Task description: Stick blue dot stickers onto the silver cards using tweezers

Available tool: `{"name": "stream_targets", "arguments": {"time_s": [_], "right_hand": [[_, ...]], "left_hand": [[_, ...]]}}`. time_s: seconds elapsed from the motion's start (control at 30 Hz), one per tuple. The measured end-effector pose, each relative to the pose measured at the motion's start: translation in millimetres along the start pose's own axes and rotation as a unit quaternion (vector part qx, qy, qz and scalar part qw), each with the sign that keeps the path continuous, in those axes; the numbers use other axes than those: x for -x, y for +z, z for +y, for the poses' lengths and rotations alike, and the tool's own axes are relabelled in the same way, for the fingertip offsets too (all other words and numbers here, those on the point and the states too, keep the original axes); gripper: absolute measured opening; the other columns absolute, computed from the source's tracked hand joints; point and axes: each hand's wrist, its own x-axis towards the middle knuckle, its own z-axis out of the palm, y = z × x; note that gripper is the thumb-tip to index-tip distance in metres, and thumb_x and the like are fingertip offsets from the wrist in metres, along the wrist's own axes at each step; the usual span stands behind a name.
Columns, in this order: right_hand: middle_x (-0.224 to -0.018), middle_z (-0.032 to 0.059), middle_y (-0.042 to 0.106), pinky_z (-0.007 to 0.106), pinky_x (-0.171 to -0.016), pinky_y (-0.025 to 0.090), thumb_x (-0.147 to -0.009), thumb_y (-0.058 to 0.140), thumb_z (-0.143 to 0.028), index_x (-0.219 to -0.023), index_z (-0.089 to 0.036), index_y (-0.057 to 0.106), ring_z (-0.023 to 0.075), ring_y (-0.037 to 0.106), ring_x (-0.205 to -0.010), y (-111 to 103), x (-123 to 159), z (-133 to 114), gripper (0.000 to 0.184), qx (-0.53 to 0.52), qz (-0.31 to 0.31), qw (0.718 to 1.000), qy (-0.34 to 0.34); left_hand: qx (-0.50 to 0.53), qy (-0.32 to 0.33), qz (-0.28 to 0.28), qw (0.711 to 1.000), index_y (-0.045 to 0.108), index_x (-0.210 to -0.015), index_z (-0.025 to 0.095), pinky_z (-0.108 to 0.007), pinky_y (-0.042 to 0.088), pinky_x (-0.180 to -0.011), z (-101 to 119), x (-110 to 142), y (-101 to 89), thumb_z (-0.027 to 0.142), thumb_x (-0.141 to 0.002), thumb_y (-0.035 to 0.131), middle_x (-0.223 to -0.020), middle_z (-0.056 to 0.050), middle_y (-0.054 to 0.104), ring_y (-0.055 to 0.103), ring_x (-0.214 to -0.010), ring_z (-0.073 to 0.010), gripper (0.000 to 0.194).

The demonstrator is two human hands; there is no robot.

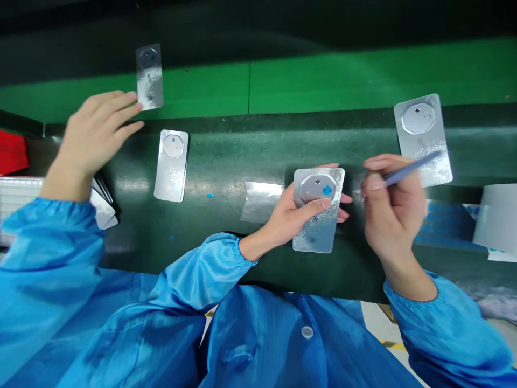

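Observation:
My left hand (294, 218) grips a silver foil card (317, 237) from below, with the thumb just under its octagonal raised panel, which carries a blue spot. My right hand (393, 213) pinches a slim blue pen-like tool (412, 168), its tip hidden by my fingers, close to the right of that card. Another foil card (422, 140) lies beyond my right hand, and a third (171, 165) lies flat on the dark green mat (218, 242). A co-worker's hand (97, 137) reaches beside a fourth card (149, 76) at the far left.
A stack of cards (103, 207) sits by the co-worker's sleeve. A crumpled foil piece (260, 202) lies left of my left hand. A white roll (496, 215) and blue-patterned sheet (444, 226) stand at right. A green belt (343, 81) runs behind the mat.

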Motion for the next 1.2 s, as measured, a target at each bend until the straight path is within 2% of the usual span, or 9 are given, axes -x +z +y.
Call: {"name": "stream_targets", "arguments": {"time_s": [0.07,0.13,0.2,0.37,0.57,0.8,0.93,1.1,1.2], "right_hand": [[-0.112,0.0039,0.074,0.038,-0.084,0.062,-0.108,0.082,-0.047,-0.126,-0.030,0.083,0.0200,0.068,-0.090,1.2,7.7,-0.6,0.025,-0.009,-0.085,0.993,0.085],[-0.108,0.0023,0.074,0.037,-0.082,0.062,-0.104,0.086,-0.048,-0.124,-0.030,0.082,0.0196,0.067,-0.089,5.3,14.5,-1.9,0.027,-0.048,-0.123,0.981,0.138],[-0.105,0.0013,0.075,0.035,-0.084,0.062,-0.103,0.088,-0.047,-0.116,-0.029,0.082,0.0196,0.069,-0.093,10.3,18.8,-2.2,0.023,-0.075,-0.116,0.978,0.155],[-0.107,0.0011,0.077,0.034,-0.089,0.062,-0.104,0.087,-0.046,-0.113,-0.028,0.081,0.0198,0.073,-0.099,16.1,23.1,2.4,0.020,-0.093,-0.088,0.977,0.173],[-0.090,-0.0022,0.068,0.030,-0.078,0.057,-0.102,0.088,-0.045,-0.101,-0.026,0.077,0.0168,0.066,-0.084,17.9,27.6,3.4,0.021,-0.088,-0.062,0.980,0.167],[-0.095,-0.0010,0.071,0.032,-0.079,0.058,-0.101,0.081,-0.036,-0.106,-0.027,0.078,0.0183,0.066,-0.085,15.2,28.1,8.2,0.010,-0.088,-0.060,0.980,0.166],[-0.094,-0.0018,0.070,0.029,-0.073,0.056,-0.101,0.081,-0.032,-0.107,-0.027,0.078,0.0166,0.064,-0.081,13.5,28.6,8.2,0.009,-0.089,-0.085,0.977,0.173],[-0.100,0.0002,0.072,0.030,-0.069,0.057,-0.107,0.082,-0.047,-0.113,-0.028,0.079,0.0158,0.063,-0.077,9.3,24.3,3.7,0.020,-0.068,-0.098,0.979,0.167],[-0.107,0.0033,0.072,0.034,-0.072,0.059,-0.113,0.073,-0.050,-0.113,-0.030,0.085,0.0173,0.064,-0.079,1.0,14.5,6.3,0.024,-0.022,-0.020,0.995,0.093]], "left_hand": [[-0.013,0.026,0.018,0.999,0.062,-0.168,0.027,-0.041,0.071,-0.101,-2.6,-0.1,-1.3,0.048,-0.095,0.095,-0.123,-0.009,0.088,0.088,-0.106,-0.0267,0.083],[-0.026,0.049,0.024,0.998,0.061,-0.170,0.027,-0.040,0.067,-0.110,-5.3,-0.1,-1.8,0.049,-0.097,0.094,-0.125,-0.009,0.088,0.085,-0.124,-0.0292,0.083],[-0.025,0.058,0.008,0.998,0.059,-0.172,0.027,-0.041,0.064,-0.117,-7.2,0.2,-1.2,0.049,-0.101,0.091,-0.126,-0.009,0.089,0.081,-0.135,-0.0300,0.081],[-0.040,0.072,-0.001,0.997,0.058,-0.172,0.025,-0.044,0.059,-0.123,-8.3,1.8,3.4,0.050,-0.106,0.085,-0.127,-0.010,0.088,0.081,-0.135,-0.0296,0.076],[-0.059,0.095,0.000,0.994,0.051,-0.176,0.021,-0.043,0.058,-0.124,-14.5,3.8,6.9,0.056,-0.107,0.084,-0.131,-0.012,0.087,0.081,-0.132,-0.0289,0.085],[-0.092,0.090,0.004,0.992,0.053,-0.175,0.023,-0.044,0.055,-0.127,-16.1,2.5,2.1,0.057,-0.106,0.084,-0.157,-0.015,0.078,0.072,-0.151,-0.0340,0.084],[-0.097,0.097,-0.001,0.991,0.057,-0.173,0.023,-0.046,0.057,-0.127,-15.4,1.5,0.2,0.054,-0.106,0.085,-0.150,-0.015,0.081,0.074,-0.148,-0.0341,0.079],[-0.070,0.068,0.029,0.995,0.070,-0.158,0.024,-0.045,0.066,-0.115,-9.4,0.3,1.8,0.058,-0.095,0.094,-0.143,-0.013,0.085,0.083,-0.131,-0.0331,0.076],[-0.021,0.011,0.045,0.999,0.078,-0.132,0.018,-0.044,0.074,-0.094,-3.2,-2.3,0.9,0.065,-0.092,0.093,-0.125,-0.015,0.089,0.090,-0.105,-0.0328,0.063]]}}
